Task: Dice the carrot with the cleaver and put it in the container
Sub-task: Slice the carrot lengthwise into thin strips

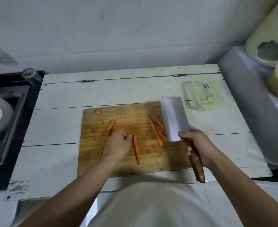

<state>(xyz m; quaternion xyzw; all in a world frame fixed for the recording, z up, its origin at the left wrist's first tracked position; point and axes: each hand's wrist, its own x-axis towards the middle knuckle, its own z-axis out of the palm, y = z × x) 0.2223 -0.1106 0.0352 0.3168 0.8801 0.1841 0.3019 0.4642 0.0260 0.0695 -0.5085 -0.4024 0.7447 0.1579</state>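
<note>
A: Any writing or labels?
B: 1 small dark oval sticker on the container lid (206, 93); its text is too small to read. A round green-and-white disc sits on the same lid. No other writing legible.

A: Container, material and place?
B: Clear rectangular plastic container (187, 95), rounded corners, lid edged in lime green. It stands on the table (56, 128) beyond the board's far right corner.

A: Table and board?
B: Table of white painted planks, chipped, with metal hinges. Cutting board (126, 118) of striped wood, rectangular, scored.

A: Carrot?
B: Long thin orange carrot strips (156, 131) lie on the board: some at the right near the blade, 1 at centre, more at the left partly under the hand. 1 small round carrot end (98, 112) near the far left corner.

A: Hands?
B: Right hand (198, 145) has its fingers wrapped round the cleaver (174, 117), broad rectangular steel blade raised, brown riveted wooden handle. Left hand (117, 145) rests on the board, fingers curled beside the centre strip; whether they pinch it I cannot tell.
</note>
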